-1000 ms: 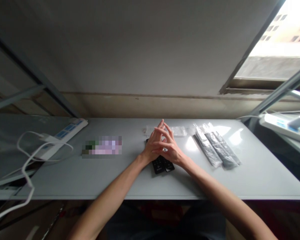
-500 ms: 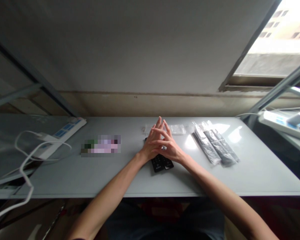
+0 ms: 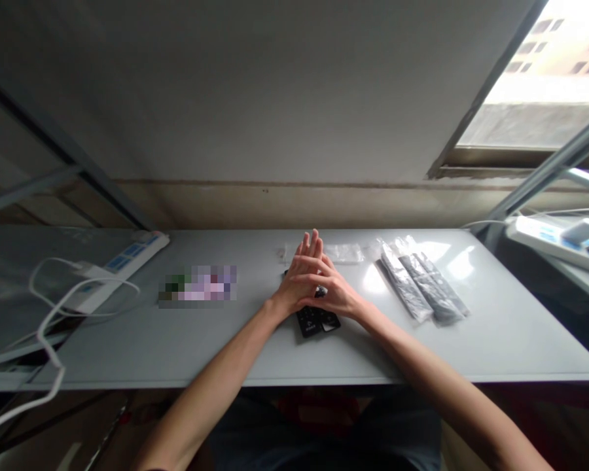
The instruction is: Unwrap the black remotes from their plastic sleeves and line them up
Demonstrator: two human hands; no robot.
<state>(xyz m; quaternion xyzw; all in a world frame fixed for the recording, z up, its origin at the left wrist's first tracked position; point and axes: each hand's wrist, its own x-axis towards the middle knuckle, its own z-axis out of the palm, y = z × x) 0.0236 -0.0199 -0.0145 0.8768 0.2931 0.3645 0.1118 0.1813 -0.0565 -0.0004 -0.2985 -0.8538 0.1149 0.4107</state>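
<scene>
My left hand [image 3: 292, 286] and my right hand [image 3: 334, 288] meet over the middle of the table. The left fingers stretch away from me, held close together. Across them lie the straightened fingers of the right hand, touching them. Beneath both hands are a black remote control [image 3: 308, 324] and another dark remote control [image 3: 330, 321] beside it; only their near ends show clearly. Through the gap between thumb and fingers a small shiny spot appears, too small to name. Behind the hands, a clear plastic bag [image 3: 348, 254] lies flat, partly covered by the fingers.
Remote-like dark items in clear plastic sleeves [image 3: 432, 288] lie on the table [image 3: 500, 340] to the right. A blurred-out flat item [image 3: 199, 286] is on the left. White power strips [image 3: 122, 265] with cables stand at both sides; a wall runs behind.
The spread fingers of my right hand have come down and lie flatter across the left hand. The remote controls and plastic sleeves have stayed in place.
</scene>
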